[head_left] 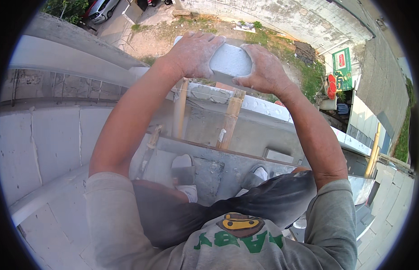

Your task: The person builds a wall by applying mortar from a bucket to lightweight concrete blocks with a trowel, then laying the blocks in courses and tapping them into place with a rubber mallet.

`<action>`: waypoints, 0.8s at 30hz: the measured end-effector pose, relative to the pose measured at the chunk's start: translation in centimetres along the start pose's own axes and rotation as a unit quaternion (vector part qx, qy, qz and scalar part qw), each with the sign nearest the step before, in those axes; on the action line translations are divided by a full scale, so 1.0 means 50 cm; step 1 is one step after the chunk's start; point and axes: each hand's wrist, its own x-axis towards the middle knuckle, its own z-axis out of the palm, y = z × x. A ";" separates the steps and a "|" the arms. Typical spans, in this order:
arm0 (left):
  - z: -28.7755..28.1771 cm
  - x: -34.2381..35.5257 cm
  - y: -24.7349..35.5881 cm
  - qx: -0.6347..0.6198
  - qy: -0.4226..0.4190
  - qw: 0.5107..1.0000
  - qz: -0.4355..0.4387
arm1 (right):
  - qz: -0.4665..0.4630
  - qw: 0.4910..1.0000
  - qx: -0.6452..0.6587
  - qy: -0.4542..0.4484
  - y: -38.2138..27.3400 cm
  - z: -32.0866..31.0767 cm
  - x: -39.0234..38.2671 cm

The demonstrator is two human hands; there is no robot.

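Observation:
My left hand (pixel 193 54) and my right hand (pixel 265 69) grip opposite ends of a pale, dust-covered block (pixel 230 60), held out at the top of the head view. Both sets of fingers are chalky and wrap over it. Below it runs a wall top of pale blocks (pixel 259 105) with a thin string along it; whether the held block touches it I cannot tell. A wooden post (pixel 228 123) stands against this wall, under my hands.
My sandalled feet stand on a grey plank platform (pixel 209 171) high above a yard (pixel 146 33) with weeds, parked cars and a green sign (pixel 342 67). Block walls (pixel 54 144) rise at left. A bamboo pole (pixel 373 150) is at right, beside more blockwork.

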 end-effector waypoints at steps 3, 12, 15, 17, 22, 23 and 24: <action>0.040 -0.010 -0.071 -0.036 -0.076 0.992 -0.091 | 0.036 0.998 0.030 -0.038 0.031 0.057 0.020; 0.182 -0.034 -0.117 -0.073 -0.160 0.979 -0.100 | 0.076 0.982 0.105 -0.136 0.066 0.220 0.051; 0.213 -0.044 -0.125 -0.086 -0.163 0.976 -0.112 | 0.072 0.985 0.108 -0.116 0.075 0.259 0.046; 0.229 -0.047 -0.128 -0.086 -0.170 0.975 -0.110 | 0.080 0.984 0.108 -0.115 0.073 0.282 0.045; 0.260 -0.052 -0.128 -0.089 -0.191 0.971 -0.115 | 0.098 0.978 0.112 -0.147 0.076 0.307 0.038; 0.269 -0.057 -0.129 -0.099 -0.193 0.969 -0.115 | 0.100 0.977 0.113 -0.149 0.074 0.312 0.036; 0.278 -0.061 -0.131 -0.108 -0.196 0.968 -0.115 | 0.101 0.977 0.114 -0.150 0.073 0.319 0.034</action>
